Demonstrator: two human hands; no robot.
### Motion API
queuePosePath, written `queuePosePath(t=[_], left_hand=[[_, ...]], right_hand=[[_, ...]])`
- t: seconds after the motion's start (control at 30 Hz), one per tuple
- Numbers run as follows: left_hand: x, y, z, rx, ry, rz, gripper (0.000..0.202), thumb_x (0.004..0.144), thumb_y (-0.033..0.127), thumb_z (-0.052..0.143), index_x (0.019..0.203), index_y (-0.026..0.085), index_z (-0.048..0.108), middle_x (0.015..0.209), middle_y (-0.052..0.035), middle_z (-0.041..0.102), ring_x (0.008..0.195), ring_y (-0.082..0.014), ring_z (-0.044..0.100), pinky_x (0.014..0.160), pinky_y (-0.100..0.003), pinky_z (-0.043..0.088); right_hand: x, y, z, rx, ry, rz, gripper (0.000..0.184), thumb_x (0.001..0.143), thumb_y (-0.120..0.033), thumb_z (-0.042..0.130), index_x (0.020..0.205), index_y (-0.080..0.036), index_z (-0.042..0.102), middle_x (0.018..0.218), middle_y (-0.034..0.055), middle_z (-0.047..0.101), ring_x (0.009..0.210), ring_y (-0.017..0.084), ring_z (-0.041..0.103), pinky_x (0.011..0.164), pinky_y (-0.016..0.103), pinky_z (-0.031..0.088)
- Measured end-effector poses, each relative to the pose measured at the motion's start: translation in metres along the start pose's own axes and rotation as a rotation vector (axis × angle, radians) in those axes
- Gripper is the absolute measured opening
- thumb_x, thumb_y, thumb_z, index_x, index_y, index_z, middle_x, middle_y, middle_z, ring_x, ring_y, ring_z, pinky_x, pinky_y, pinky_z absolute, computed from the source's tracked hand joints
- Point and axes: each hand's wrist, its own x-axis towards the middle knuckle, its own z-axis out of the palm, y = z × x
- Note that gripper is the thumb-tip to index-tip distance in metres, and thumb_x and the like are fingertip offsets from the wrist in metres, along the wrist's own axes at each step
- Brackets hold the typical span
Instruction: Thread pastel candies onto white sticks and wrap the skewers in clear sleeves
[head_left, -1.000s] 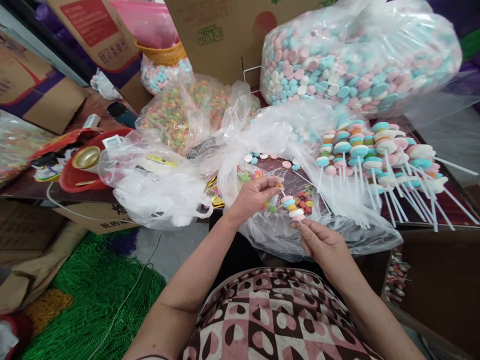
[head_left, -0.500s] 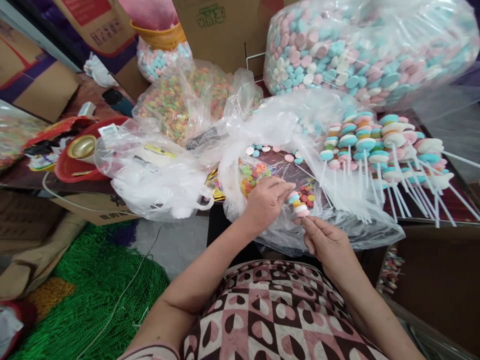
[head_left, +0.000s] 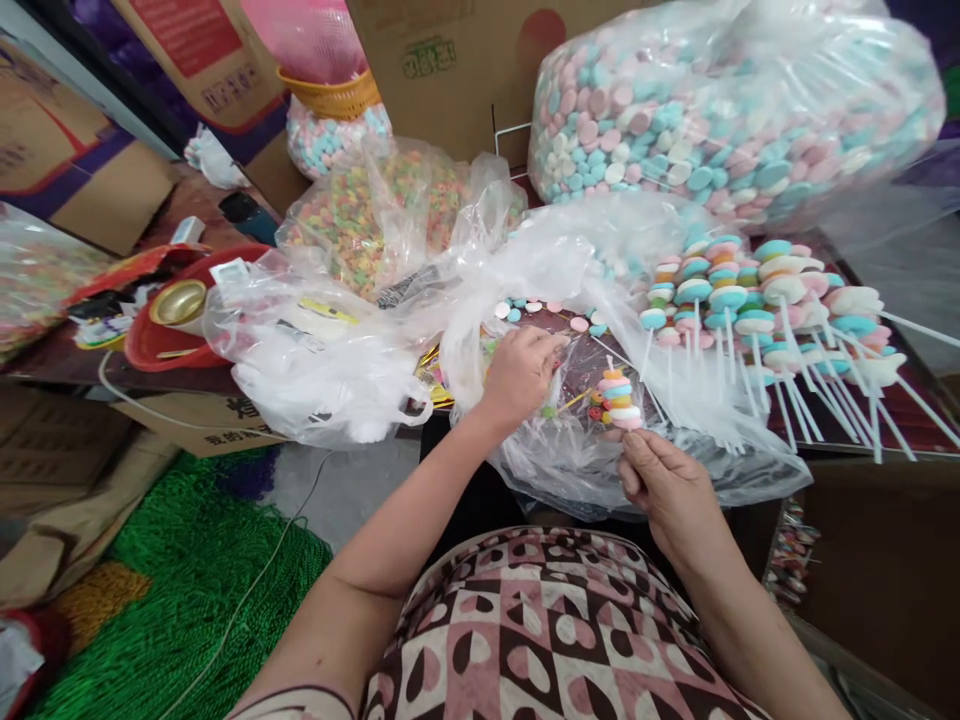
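My right hand (head_left: pixel 667 485) pinches the lower end of a candy skewer (head_left: pixel 621 398). Pink, blue, white and orange-yellow pieces are stacked on it, and its white tip sticks out above the top piece. To the left, my left hand (head_left: pixel 523 372) is held low over the opened plastic bag (head_left: pixel 469 385), its fingers bent and close together. A speck of red shows at its fingertips, too small to name. Gummy rings (head_left: pixel 597 408) lie behind the skewer, while others are mostly covered by my left hand. Loose marshmallow discs (head_left: pixel 579 324) lie beyond my hands.
Finished candy skewers (head_left: pixel 727 290) are piled at the right with their white sticks toward me. Behind stands a big bag of marshmallows (head_left: pixel 720 120), with a bag of gummy rings (head_left: pixel 390 210) left of it. A red basin (head_left: pixel 142 345) sits at the far left.
My left hand has moved off the skewer's top and left to the gummy rings. An orange-yellow piece now tops the skewer, which my right hand has shifted slightly right.
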Motion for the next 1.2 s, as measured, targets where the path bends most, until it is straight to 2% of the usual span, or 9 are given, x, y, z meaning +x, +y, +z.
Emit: queuePosePath(t=[0.1, 0.2, 0.4, 0.53, 0.67, 0.83, 0.93, 1.07, 1.2], left_hand=[[0.013, -0.016, 0.006, 0.293, -0.126, 0.044, 0.020, 0.090, 0.021, 0.057, 0.098, 0.021, 0.076, 0.122, -0.0088, 0.067, 0.118, -0.0281, 0.053, 0.102, -0.046, 0.039], [0.015, -0.022, 0.010, 0.350, -0.179, 0.059, 0.015, 0.089, 0.022, 0.060, 0.090, 0.021, 0.075, 0.122, -0.0081, 0.067, 0.118, -0.0280, 0.052, 0.102, -0.047, 0.037], [0.011, -0.021, -0.019, -0.015, -0.052, -0.103, 0.009, 0.087, 0.022, 0.063, 0.088, 0.017, 0.070, 0.099, -0.0060, 0.073, 0.100, -0.0206, 0.062, 0.095, -0.036, 0.044], [0.001, -0.012, -0.036, -0.265, -0.082, -0.179, 0.014, 0.090, 0.027, 0.059, 0.091, 0.018, 0.070, 0.091, -0.0027, 0.073, 0.085, -0.0158, 0.065, 0.081, -0.029, 0.048], [-0.011, 0.009, -0.008, -0.099, -0.149, 0.032, 0.013, 0.089, 0.026, 0.064, 0.083, 0.019, 0.074, 0.087, -0.0036, 0.072, 0.090, -0.0175, 0.064, 0.090, -0.034, 0.045], [-0.013, 0.030, 0.030, 0.120, -0.177, 0.127, 0.020, 0.092, 0.029, 0.060, 0.103, 0.022, 0.075, 0.108, -0.0061, 0.072, 0.106, -0.0236, 0.060, 0.097, -0.042, 0.041], [-0.007, 0.022, 0.014, 0.176, -0.112, 0.068, 0.023, 0.094, 0.027, 0.057, 0.109, 0.022, 0.073, 0.109, -0.0066, 0.070, 0.105, -0.0224, 0.060, 0.096, -0.039, 0.042], [-0.008, -0.002, -0.023, 0.246, -0.135, -0.022, 0.020, 0.094, 0.028, 0.056, 0.094, 0.020, 0.075, 0.101, -0.0063, 0.070, 0.102, -0.0221, 0.059, 0.094, -0.039, 0.042], [-0.022, -0.016, -0.028, 0.349, -0.208, -0.026, 0.017, 0.090, 0.029, 0.061, 0.092, 0.024, 0.076, 0.109, -0.0055, 0.068, 0.109, -0.0248, 0.055, 0.096, -0.042, 0.038]], right_hand=[[-0.002, -0.001, -0.001, 0.009, 0.012, 0.008, 0.044, 0.071, -0.058, 0.077, 0.083, -0.016, 0.069, 0.046, -0.0065, 0.042, 0.041, 0.006, 0.029, 0.040, 0.021, 0.015], [-0.002, 0.001, -0.002, 0.006, 0.015, 0.011, 0.045, 0.071, -0.058, 0.077, 0.084, -0.016, 0.069, 0.046, -0.0065, 0.042, 0.041, 0.006, 0.030, 0.040, 0.021, 0.016], [-0.001, 0.003, -0.001, 0.004, 0.016, 0.015, 0.043, 0.073, -0.057, 0.076, 0.085, -0.016, 0.069, 0.047, -0.0062, 0.043, 0.041, 0.006, 0.029, 0.040, 0.021, 0.015], [0.002, 0.000, -0.004, 0.029, 0.025, -0.004, 0.040, 0.074, -0.055, 0.077, 0.083, -0.017, 0.069, 0.047, -0.0061, 0.043, 0.041, 0.006, 0.029, 0.039, 0.020, 0.015], [0.006, -0.006, -0.011, 0.076, 0.102, -0.088, 0.035, 0.076, -0.050, 0.077, 0.086, -0.018, 0.070, 0.046, -0.0066, 0.042, 0.041, 0.006, 0.029, 0.038, 0.019, 0.016], [0.002, -0.010, -0.015, 0.083, 0.120, -0.109, 0.033, 0.079, -0.049, 0.075, 0.088, -0.018, 0.071, 0.046, -0.0069, 0.042, 0.040, 0.005, 0.030, 0.037, 0.019, 0.018], [0.000, -0.009, -0.016, 0.084, 0.115, -0.106, 0.032, 0.080, -0.048, 0.075, 0.085, -0.018, 0.070, 0.047, -0.0065, 0.042, 0.040, 0.005, 0.031, 0.037, 0.019, 0.019], [0.000, -0.007, -0.017, 0.097, 0.113, -0.091, 0.033, 0.078, -0.050, 0.076, 0.084, -0.018, 0.069, 0.046, -0.0066, 0.042, 0.040, 0.005, 0.030, 0.037, 0.019, 0.018], [0.002, -0.007, -0.013, 0.100, 0.102, -0.074, 0.037, 0.075, -0.052, 0.078, 0.083, -0.017, 0.070, 0.046, -0.0067, 0.041, 0.041, 0.006, 0.030, 0.037, 0.019, 0.018]])
